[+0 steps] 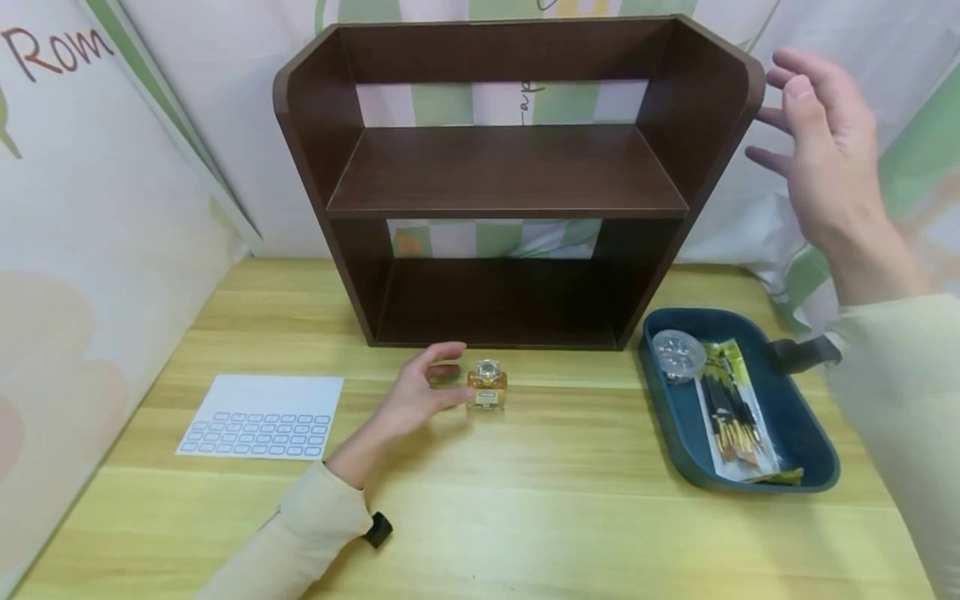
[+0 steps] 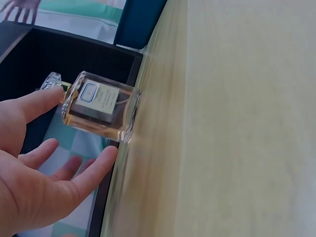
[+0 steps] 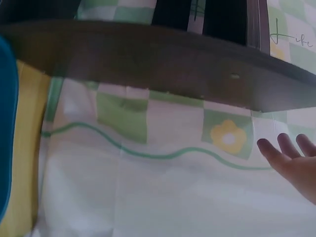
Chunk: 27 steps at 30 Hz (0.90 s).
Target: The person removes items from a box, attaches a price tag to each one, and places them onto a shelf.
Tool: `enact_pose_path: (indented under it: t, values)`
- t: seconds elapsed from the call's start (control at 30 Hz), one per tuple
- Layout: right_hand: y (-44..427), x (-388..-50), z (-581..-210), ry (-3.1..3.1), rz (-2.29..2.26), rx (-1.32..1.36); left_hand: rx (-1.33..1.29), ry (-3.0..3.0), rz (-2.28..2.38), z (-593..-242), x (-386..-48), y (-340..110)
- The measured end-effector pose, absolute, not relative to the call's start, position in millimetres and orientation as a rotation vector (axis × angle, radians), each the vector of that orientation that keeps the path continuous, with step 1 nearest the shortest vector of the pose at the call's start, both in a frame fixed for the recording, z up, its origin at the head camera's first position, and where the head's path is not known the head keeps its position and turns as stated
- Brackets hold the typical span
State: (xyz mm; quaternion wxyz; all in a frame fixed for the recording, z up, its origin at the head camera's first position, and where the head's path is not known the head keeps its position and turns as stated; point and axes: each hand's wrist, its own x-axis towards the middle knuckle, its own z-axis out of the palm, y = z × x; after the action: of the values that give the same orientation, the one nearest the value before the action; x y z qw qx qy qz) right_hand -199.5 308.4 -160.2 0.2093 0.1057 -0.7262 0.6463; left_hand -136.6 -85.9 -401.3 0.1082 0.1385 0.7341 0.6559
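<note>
A small square perfume bottle [image 1: 487, 388] with amber liquid and a clear faceted stopper stands on the table in front of the dark brown shelf [image 1: 510, 171]. My left hand [image 1: 423, 387] is just left of it, fingers spread and thumb close to its side. In the left wrist view the thumb of the left hand [image 2: 44, 182] overlaps the neck of the bottle [image 2: 101, 106]; whether it touches I cannot tell. Raised beside the shelf's upper right side, my right hand [image 1: 832, 150] has loosely extended fingers and holds nothing. The right wrist view shows that hand [image 3: 291, 163] near the side panel [image 3: 148, 64].
A dark blue tray [image 1: 813, 433] stands at the right, holding a round clear container [image 1: 678, 355] and a packet of thin brushes [image 1: 731, 408]. On the left lies a white sheet of blue-framed labels [image 1: 262, 417]. Patterned cloth [image 1: 112, 208] hangs around the table.
</note>
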Motion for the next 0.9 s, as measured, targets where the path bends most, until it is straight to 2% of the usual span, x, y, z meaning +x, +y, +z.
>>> enact_pose_path:
  t: [0.33, 0.67, 0.9]
  values:
    - [280.5, -222.9, -157.8, -1.726, 2.234, 0.324, 0.349, 2.17, 1.906, -400.9, -138.3, -72.4]
    - [274.2, -232.7, -161.9, -1.43, 2.355, 0.357, 0.42, 2.163, 1.855, -406.7, -139.4, -68.4]
    - [268.7, -235.9, -168.4, -1.458, 2.178, 0.426, 0.448, 2.175, 1.803, -404.8, -138.1, -69.7]
